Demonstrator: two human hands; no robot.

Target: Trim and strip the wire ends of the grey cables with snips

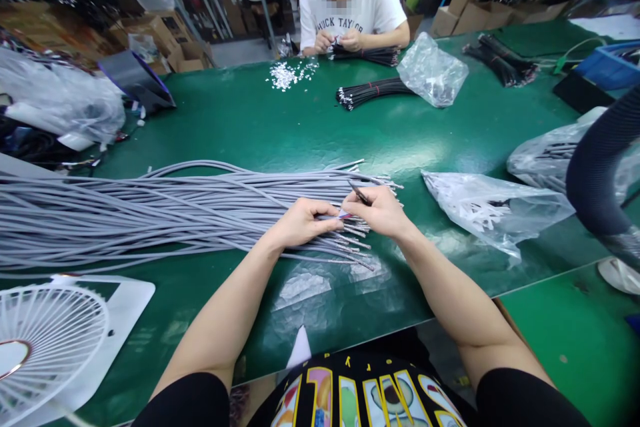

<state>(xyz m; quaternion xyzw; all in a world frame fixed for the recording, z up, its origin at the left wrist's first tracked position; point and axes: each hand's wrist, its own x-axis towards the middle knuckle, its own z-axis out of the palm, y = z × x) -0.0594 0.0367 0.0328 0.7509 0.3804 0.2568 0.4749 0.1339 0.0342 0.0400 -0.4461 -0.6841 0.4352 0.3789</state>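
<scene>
A thick bundle of long grey cables (200,207) lies across the green table, with stripped, frayed ends fanned out on the right. My left hand (306,221) pinches one grey cable close to its end, low over the bundle. My right hand (380,211) meets it at the tip, thumb and fingers closed around the cable's thin coloured wires. A slim dark pointed tool (361,195), perhaps tweezers, sticks out of the right hand toward the upper left. The exact grip at the fingertips is partly hidden.
A white fan (55,333) stands at the lower left. Right of my hands lies a clear bag (500,207) of white pieces, beside a dark flexible hose (600,173). Across the table (240,127), a person (353,7) handles black cables (375,90) near scattered white bits (287,75).
</scene>
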